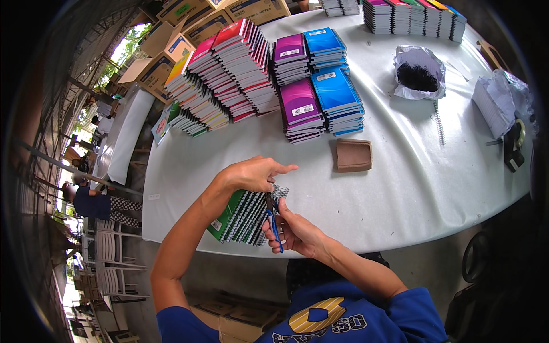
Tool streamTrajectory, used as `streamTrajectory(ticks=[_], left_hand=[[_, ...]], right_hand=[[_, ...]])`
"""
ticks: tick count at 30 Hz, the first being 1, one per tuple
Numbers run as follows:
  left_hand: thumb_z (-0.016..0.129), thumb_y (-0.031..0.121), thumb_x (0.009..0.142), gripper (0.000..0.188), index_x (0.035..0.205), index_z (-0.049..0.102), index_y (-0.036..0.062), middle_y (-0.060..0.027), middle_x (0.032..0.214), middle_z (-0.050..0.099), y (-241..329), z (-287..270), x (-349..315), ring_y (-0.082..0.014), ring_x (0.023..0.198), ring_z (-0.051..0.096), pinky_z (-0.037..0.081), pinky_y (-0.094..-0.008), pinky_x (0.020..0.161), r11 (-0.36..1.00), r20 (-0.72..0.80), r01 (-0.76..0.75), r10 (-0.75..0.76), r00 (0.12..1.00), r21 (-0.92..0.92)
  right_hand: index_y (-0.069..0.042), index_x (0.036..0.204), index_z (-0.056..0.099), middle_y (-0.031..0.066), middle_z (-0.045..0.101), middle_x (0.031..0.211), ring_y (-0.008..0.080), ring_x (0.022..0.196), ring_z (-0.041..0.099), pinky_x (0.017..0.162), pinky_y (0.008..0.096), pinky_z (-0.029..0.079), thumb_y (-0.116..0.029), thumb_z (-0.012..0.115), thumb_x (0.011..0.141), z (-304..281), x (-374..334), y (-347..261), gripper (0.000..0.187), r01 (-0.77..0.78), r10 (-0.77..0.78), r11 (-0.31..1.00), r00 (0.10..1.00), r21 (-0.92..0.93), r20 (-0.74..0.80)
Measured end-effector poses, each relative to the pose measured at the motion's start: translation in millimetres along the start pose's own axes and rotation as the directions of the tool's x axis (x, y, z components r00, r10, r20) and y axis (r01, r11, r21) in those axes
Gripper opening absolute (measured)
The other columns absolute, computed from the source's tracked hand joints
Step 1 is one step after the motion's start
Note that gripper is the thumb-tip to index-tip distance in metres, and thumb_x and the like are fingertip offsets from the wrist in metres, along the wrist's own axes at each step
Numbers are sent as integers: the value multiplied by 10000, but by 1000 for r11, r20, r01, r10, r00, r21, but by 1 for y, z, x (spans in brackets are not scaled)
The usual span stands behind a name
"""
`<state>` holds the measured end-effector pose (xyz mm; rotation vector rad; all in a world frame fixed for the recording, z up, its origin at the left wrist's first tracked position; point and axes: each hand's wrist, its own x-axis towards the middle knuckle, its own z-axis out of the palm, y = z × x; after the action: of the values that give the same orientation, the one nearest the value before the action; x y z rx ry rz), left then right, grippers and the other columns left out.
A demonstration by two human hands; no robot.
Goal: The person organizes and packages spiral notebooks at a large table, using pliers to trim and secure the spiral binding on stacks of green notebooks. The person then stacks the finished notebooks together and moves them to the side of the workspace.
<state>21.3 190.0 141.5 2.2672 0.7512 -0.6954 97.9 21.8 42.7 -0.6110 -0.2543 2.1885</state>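
A row of green spiral notebooks lies fanned at the table's near edge, coil edges toward the right. My left hand is over their far end, its fingers curled down onto a notebook and one finger stretched out to the right. What its fingertips grip is partly hidden. Closed around the blue handles of a pair of pliers, my right hand is at the right side of the row. The dark jaws of the pliers are by the coil ends, just below my left fingers. I cannot tell whether they grip wire.
Tall stacks of red notebooks, purple notebooks and blue notebooks stand beyond. A small brown box is right of centre. Farther right are a paper-lined holder of black bits, a loose coil and a tape dispenser.
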Motion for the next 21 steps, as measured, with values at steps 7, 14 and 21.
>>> streamTrajectory(ticks=[7, 14, 21], left_hand=[[661, 44, 740, 770, 1459, 411, 162, -287, 1091, 646, 6, 2, 9, -345, 923, 676, 533, -384, 856, 982, 50, 28, -38, 998, 186], [653, 43, 746, 761, 1459, 413, 156, -275, 999, 662, -14, 7, 11, -342, 878, 663, 524, -384, 826, 991, -11, -90, 91, 996, 100], [641, 39, 738, 748, 1448, 428, 139, -277, 1029, 667, -4, 10, 15, -342, 877, 676, 530, -388, 833, 986, 18, -39, 37, 999, 159]], right_hand=[[-45, 885, 569, -7, 434, 619, 110, 534, 391, 498, 276, 348, -688, 344, 938, -10, 1, 7, 683, -25, 25, 1000, 999, -12, 32], [-49, 874, 572, 3, 472, 644, 130, 551, 458, 523, 294, 421, -694, 323, 938, 3, 0, 6, 694, 27, -32, 998, 995, -56, -100], [-51, 868, 551, -8, 401, 652, 112, 554, 352, 526, 282, 342, -699, 291, 939, -17, 6, 6, 701, -51, 51, 998, 998, -21, 23]])
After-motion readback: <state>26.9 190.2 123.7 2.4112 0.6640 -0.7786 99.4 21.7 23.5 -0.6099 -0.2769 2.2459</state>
